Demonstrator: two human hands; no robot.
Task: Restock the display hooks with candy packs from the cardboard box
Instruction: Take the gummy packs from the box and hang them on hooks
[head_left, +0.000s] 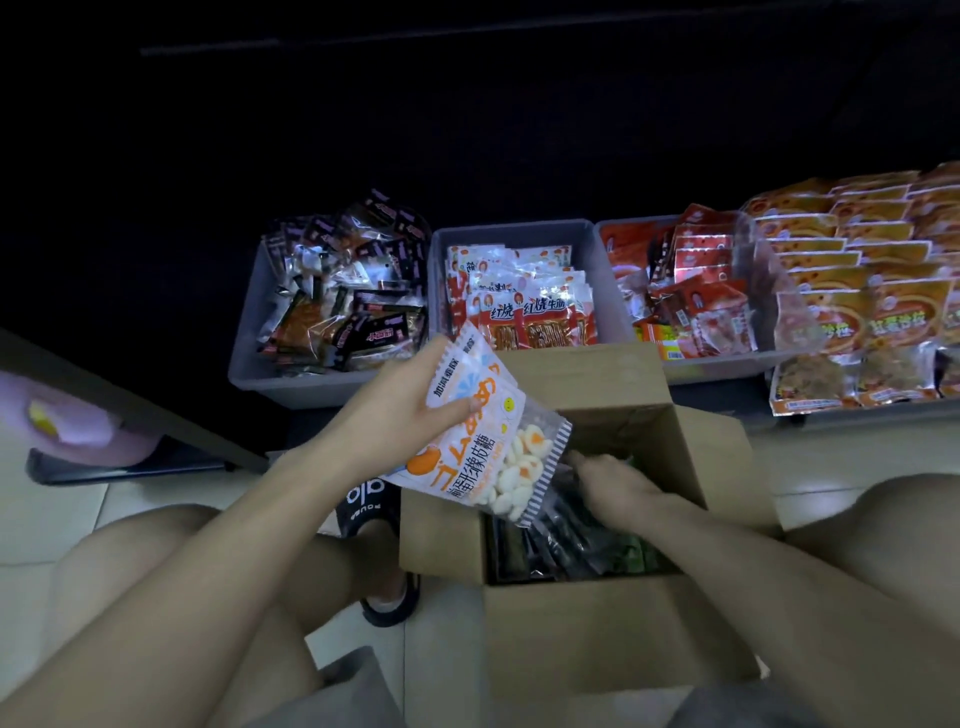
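Observation:
An open cardboard box stands on the floor between my knees, with dark and green packs inside. My left hand holds a small stack of white and orange candy packs above the box's left side, thumb pressed on the top pack. My right hand reaches down into the box among the packs; its fingertips are hidden, so its hold is unclear. No display hooks show in the head view.
Three grey bins stand behind the box: dark snack packs on the left, red and white packs in the middle, red packs on the right. Orange packs are stacked at far right. A dark shelf edge runs at left.

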